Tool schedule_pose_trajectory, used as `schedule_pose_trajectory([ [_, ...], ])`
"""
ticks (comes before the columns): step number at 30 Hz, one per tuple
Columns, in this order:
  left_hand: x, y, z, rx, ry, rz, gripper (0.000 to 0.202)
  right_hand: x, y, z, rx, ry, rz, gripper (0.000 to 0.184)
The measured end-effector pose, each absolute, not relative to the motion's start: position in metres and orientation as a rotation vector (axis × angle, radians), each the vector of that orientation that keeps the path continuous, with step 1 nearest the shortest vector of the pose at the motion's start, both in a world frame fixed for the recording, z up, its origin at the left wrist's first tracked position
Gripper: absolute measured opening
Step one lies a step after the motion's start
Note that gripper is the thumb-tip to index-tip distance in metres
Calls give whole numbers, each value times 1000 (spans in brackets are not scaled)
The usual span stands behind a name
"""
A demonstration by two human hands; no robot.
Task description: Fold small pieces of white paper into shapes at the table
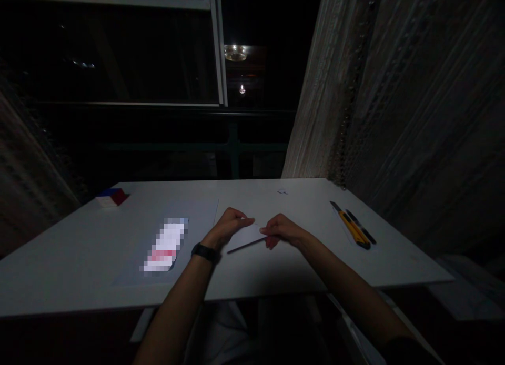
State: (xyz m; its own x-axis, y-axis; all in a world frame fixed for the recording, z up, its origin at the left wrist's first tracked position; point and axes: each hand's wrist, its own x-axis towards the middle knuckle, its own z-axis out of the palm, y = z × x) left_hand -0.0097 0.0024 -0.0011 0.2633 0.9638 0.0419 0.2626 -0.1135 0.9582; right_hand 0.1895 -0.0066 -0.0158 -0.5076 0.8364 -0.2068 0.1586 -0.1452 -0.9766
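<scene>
A small white piece of paper (246, 237) is held between my two hands, tilted just above the table near its front edge. My left hand (229, 225), with a dark watch on its wrist, grips the paper's left and upper side, thumb on top. At the right corner my right hand (284, 231) pinches it between thumb and curled fingers. The paper's lower edge shows as a dark line. Dim light hides whether it is folded.
On the white table (307, 265) a lit phone (165, 245) lies on a paper sheet (205, 212) at left. A red, blue and white block (111, 198) sits far left. A yellow utility knife (352, 228) and a black pen (361, 226) lie right; paper scraps (282, 191) behind.
</scene>
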Motion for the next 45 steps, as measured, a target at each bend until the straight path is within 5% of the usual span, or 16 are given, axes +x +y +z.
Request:
schedule_pose_trajectory([
  [28,-14,3,4,1387,1157,998,36,200,11,-16,-1163,-1395,1137,57],
  [45,1,1,-3,1472,1157,961,31,174,-1,-26,-1039,-1530,1337,40],
])
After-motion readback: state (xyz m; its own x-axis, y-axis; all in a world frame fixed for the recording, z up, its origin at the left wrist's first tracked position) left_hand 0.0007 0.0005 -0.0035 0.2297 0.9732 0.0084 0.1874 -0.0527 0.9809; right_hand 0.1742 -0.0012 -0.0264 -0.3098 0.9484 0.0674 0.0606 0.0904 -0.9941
